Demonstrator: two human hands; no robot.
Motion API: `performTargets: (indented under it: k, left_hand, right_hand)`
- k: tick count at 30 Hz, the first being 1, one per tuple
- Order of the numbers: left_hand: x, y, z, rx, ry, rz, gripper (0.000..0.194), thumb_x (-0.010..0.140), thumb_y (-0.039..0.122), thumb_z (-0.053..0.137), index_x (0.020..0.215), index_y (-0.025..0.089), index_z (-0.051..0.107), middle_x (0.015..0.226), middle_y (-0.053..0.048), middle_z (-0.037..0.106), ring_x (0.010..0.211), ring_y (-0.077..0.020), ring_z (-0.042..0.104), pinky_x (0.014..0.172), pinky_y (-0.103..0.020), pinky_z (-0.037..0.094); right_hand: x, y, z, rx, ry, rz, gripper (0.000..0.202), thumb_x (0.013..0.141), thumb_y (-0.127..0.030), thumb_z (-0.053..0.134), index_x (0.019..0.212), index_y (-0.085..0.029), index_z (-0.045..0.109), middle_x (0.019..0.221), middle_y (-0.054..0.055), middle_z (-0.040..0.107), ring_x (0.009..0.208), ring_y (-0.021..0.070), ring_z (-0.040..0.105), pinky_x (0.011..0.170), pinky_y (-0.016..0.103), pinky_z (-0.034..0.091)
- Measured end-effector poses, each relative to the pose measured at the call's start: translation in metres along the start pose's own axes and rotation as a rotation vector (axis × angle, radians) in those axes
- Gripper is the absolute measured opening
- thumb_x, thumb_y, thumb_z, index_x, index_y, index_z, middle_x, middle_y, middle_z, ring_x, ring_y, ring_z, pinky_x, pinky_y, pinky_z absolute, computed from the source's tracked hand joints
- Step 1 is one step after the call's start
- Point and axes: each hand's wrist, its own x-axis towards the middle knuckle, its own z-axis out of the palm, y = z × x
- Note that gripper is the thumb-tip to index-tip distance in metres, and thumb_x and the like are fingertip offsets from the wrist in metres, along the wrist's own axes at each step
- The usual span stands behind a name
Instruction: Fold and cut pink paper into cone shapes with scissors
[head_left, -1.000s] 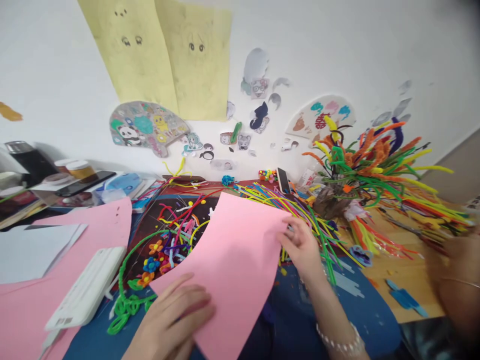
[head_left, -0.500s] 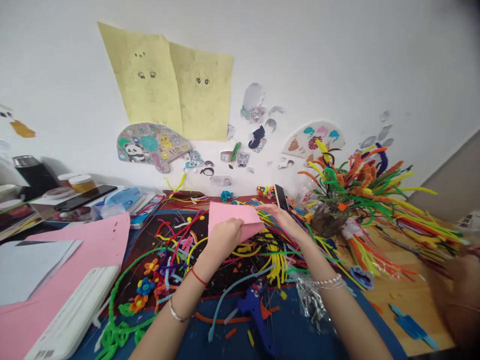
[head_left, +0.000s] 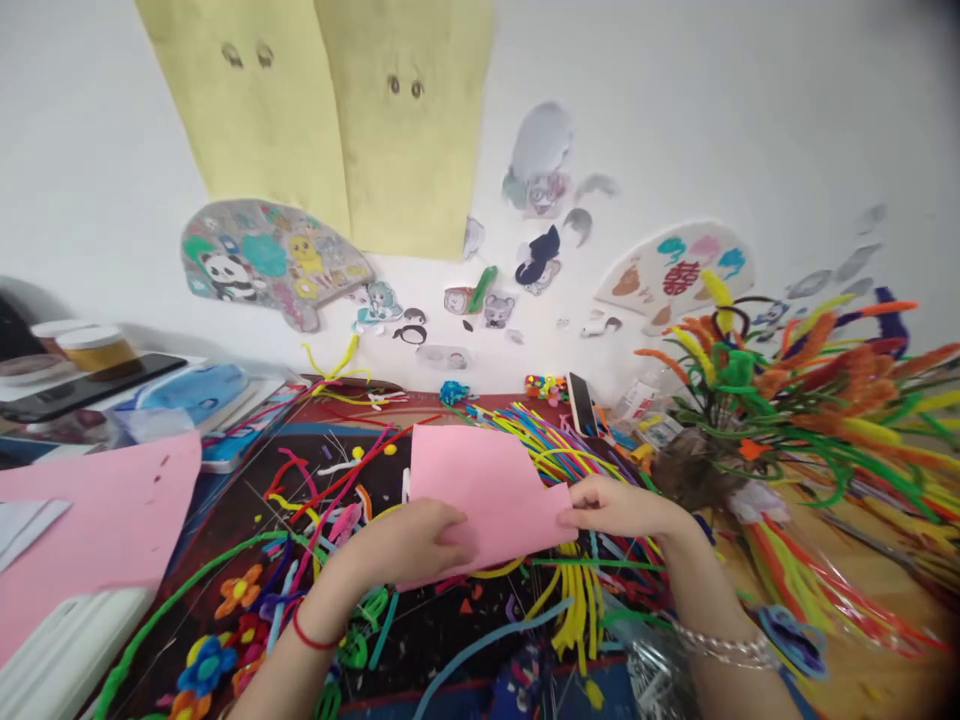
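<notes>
Both arms reach forward. The left hand [head_left: 427, 538] turns in with fingers bent down. The right hand [head_left: 619, 507] turns in too, fingertips pinching.

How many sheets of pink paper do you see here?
2: a pink sheet between the left hand and right hand, and a second pink sheet at far left, partly under white papers. Others may be hidden.

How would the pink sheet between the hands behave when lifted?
The pink sheet looks thin and paper-like, so it is probably light. Being broad for its thinness, it may sag if lifted by one edge. Its matte surface suggests little slipperiness.
</notes>
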Motion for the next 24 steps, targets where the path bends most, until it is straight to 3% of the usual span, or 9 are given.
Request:
performTargets:
  k: [2,4,8,10,13,15,17,19,24]
  left_hand:
    - [0.006,-0.003,0.006,-0.04,-0.046,-0.043,0.032,0.084,0.038,0.051,0.098,0.016,0.07,0.097,-0.011,0.074,0.081,-0.0237,0.064,0.067,-0.03,0.042]
    - [0.01,-0.002,0.011,-0.074,-0.103,-0.066,0.035,0.082,0.037,0.054,0.105,0.015,0.069,0.109,-0.013,0.072,0.091,-0.0269,0.066,0.072,-0.031,0.044]
    - [0.01,0.002,0.012,-0.12,-0.19,-0.046,0.029,0.077,0.043,0.061,0.09,0.019,0.071,0.095,-0.006,0.075,0.077,-0.022,0.067,0.062,-0.027,0.045]
    - [0.011,-0.001,0.011,-0.111,-0.143,-0.051,0.025,0.08,0.042,0.058,0.081,0.02,0.069,0.084,-0.002,0.073,0.069,-0.0189,0.064,0.057,-0.025,0.043]
    - [0.019,-0.013,0.011,-0.026,0.077,-0.128,0.025,0.085,0.032,0.047,0.078,0.017,0.065,0.08,-0.006,0.068,0.073,-0.0219,0.063,0.064,-0.03,0.046]
    - [0.025,-0.022,0.013,0.048,0.258,-0.165,0.023,0.086,0.026,0.045,0.085,0.014,0.065,0.098,-0.014,0.066,0.096,-0.0277,0.062,0.083,-0.037,0.047]
    - [0.03,-0.03,0.016,0.098,0.389,-0.176,0.022,0.086,0.025,0.049,0.096,0.014,0.065,0.119,-0.018,0.059,0.117,-0.032,0.053,0.101,-0.043,0.039]
    - [0.032,-0.036,0.019,0.117,0.451,-0.196,0.026,0.082,0.025,0.056,0.105,0.014,0.063,0.126,-0.019,0.055,0.125,-0.0344,0.047,0.105,-0.047,0.036]
    - [0.031,-0.045,0.022,0.081,0.461,-0.266,0.036,0.079,0.025,0.06,0.112,0.011,0.06,0.115,-0.019,0.063,0.113,-0.0331,0.058,0.095,-0.044,0.043]
  right_hand:
    - [0.003,0.012,0.002,0.008,-0.17,0.031,0.045,0.079,-0.049,0.067,0.051,-0.015,0.056,0.049,-0.008,0.036,0.048,0.0064,0.029,0.046,0.021,0.024]
    - [0.007,0.021,0.006,0.032,-0.285,0.052,0.046,0.083,-0.05,0.061,0.054,-0.014,0.054,0.053,-0.007,0.036,0.051,0.0069,0.029,0.048,0.021,0.023]
    - [0.007,0.025,0.009,0.074,-0.386,0.082,0.045,0.083,-0.054,0.058,0.063,-0.014,0.058,0.06,-0.005,0.043,0.056,0.0091,0.038,0.052,0.022,0.031]
    - [0.006,0.023,0.01,0.079,-0.352,0.094,0.045,0.083,-0.056,0.057,0.067,-0.014,0.059,0.061,-0.004,0.046,0.057,0.01,0.041,0.054,0.023,0.034]
    - [0.01,0.021,0.012,0.058,-0.189,0.116,0.043,0.087,-0.057,0.049,0.077,-0.016,0.057,0.062,-0.005,0.046,0.055,0.0105,0.043,0.051,0.023,0.034]
    - [0.015,0.021,0.016,0.021,-0.073,0.131,0.039,0.089,-0.054,0.045,0.079,-0.017,0.055,0.06,-0.006,0.044,0.051,0.0105,0.042,0.048,0.023,0.032]
    - [0.021,0.022,0.02,-0.04,0.015,0.132,0.035,0.088,-0.049,0.049,0.074,-0.018,0.053,0.057,-0.007,0.042,0.05,0.0104,0.04,0.048,0.023,0.029]
    - [0.024,0.024,0.024,-0.11,0.077,0.124,0.031,0.086,-0.043,0.056,0.068,-0.018,0.051,0.057,-0.007,0.042,0.052,0.0103,0.04,0.05,0.024,0.028]
    - [0.029,0.029,0.031,-0.251,0.169,0.112,0.028,0.089,-0.038,0.061,0.073,-0.016,0.056,0.065,-0.005,0.051,0.056,0.0099,0.047,0.056,0.024,0.038]
